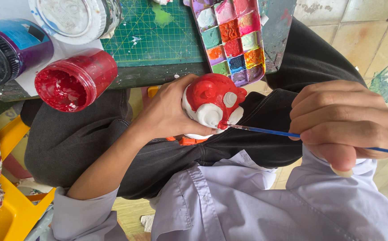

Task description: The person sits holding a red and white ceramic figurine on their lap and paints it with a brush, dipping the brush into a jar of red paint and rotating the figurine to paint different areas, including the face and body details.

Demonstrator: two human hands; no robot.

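My left hand (165, 111) grips a small plaster figure (212, 105), white with its upper part painted red, held over my lap. In my right hand (343, 122) is a thin blue-handled paintbrush (269, 131), pinched between the fingers. The brush tip touches the lower right side of the figure, where red meets white. An open jar of red paint (75, 80) lies tilted at the table edge, left of my left hand. A purple paint palette (232, 38) with several coloured wells sits just above the figure.
A green cutting mat (158, 40) covers the table. On the table's left stand a dark purple jar (8, 49) and a white-lidded tub (75, 18). A yellow plastic stool (13, 209) shows at lower left. Tiled floor (372, 40) lies to the right.
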